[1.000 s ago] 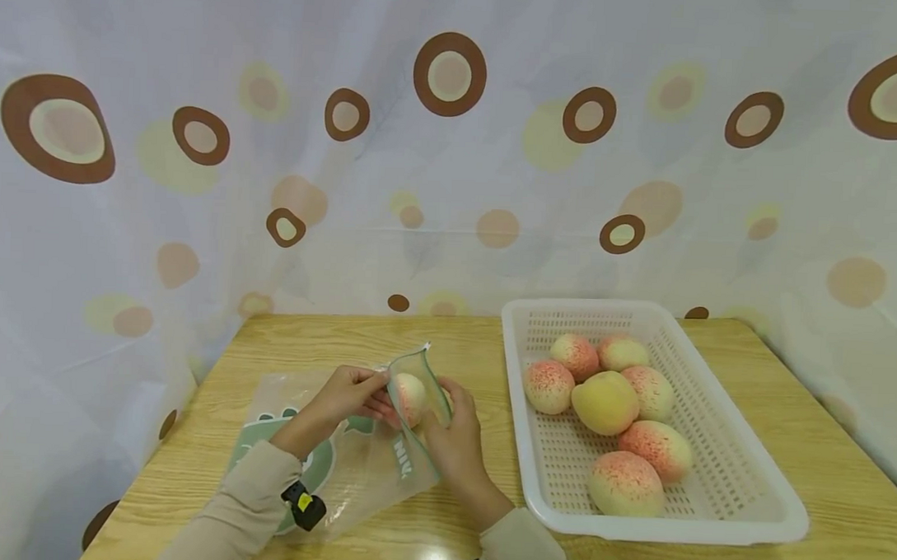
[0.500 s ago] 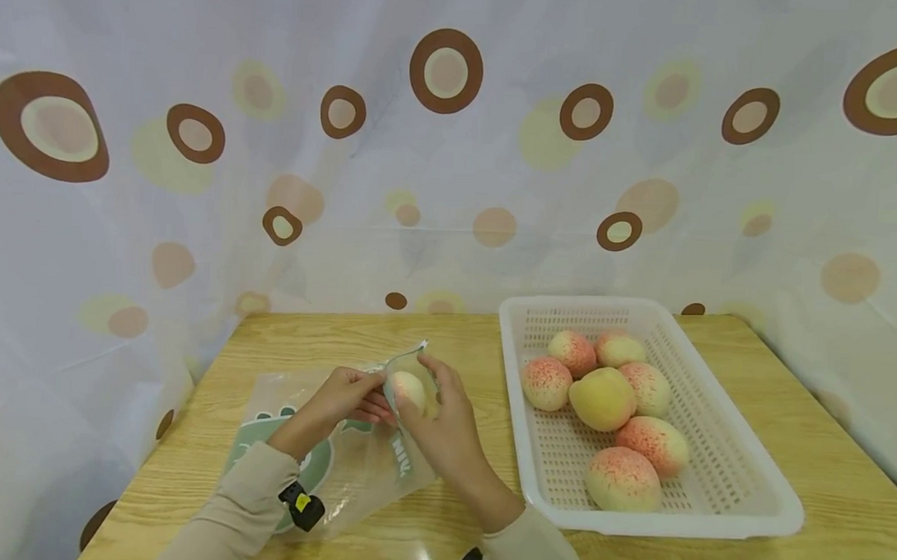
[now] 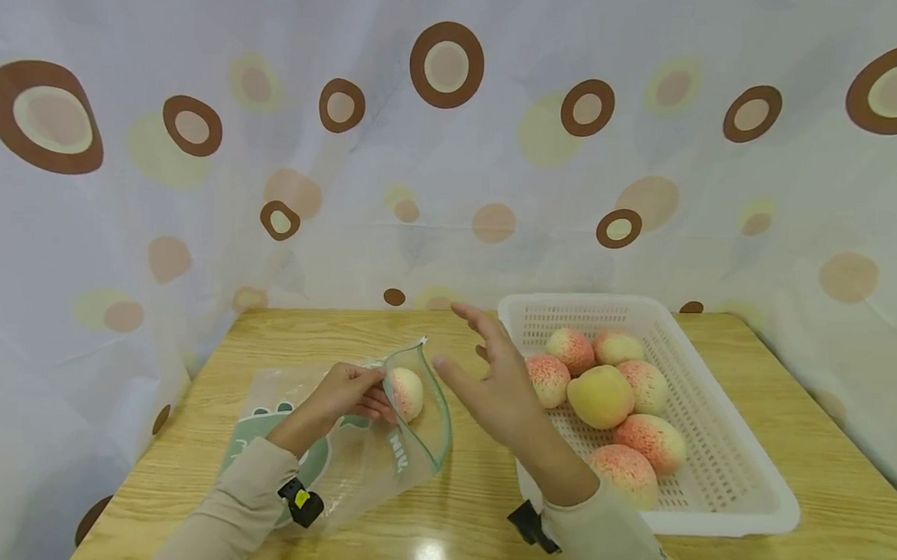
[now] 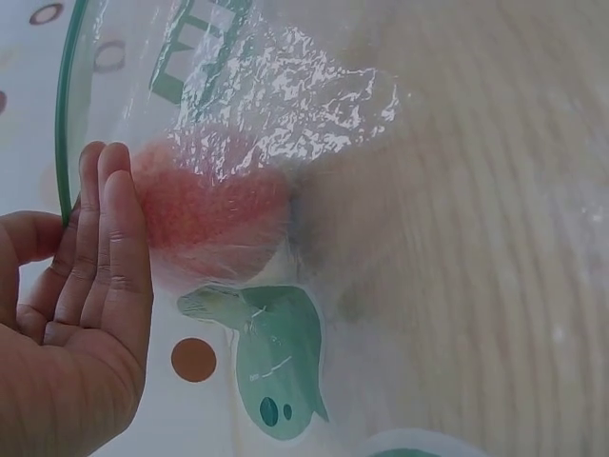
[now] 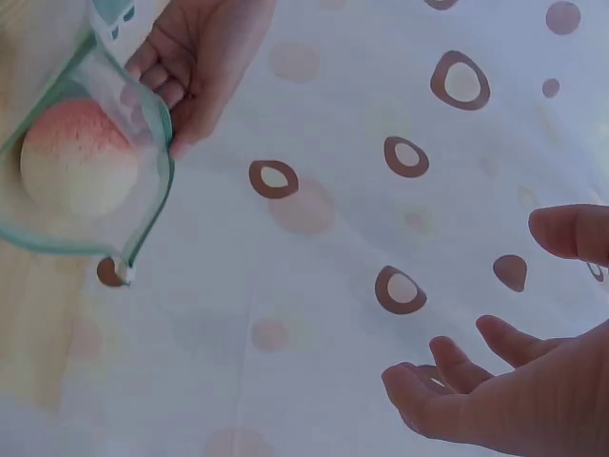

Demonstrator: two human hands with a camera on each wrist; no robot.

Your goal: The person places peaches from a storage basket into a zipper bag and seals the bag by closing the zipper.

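Note:
My left hand (image 3: 348, 396) pinches the green-edged mouth of a clear zip bag (image 3: 363, 487) between thumb and fingers. Just inside the bag's gaping mouth lies a pink-and-cream peach (image 3: 407, 394). In the left wrist view the peach (image 4: 214, 214) shows through the plastic, beside the straight fingers (image 4: 124, 228). The bag carries green cartoon prints and lies partly on the table. My right hand (image 3: 500, 389) is in the air between the bag and the basket, fingers spread and holding nothing. In the right wrist view that hand (image 5: 514, 381) is well apart from the bag.
On the right stands a white plastic basket (image 3: 754, 464) holding several peaches (image 3: 650, 444), one of them plain yellow (image 3: 602, 397). A wooden table (image 3: 328, 333) bears everything. Behind it hangs a curtain (image 3: 452, 173) with brown and yellow circles.
My right hand has let go of the bag's edge and the peach and moved right and up toward the basket. The left hand keeps its hold on the bag; the bag's mouth stands wider.

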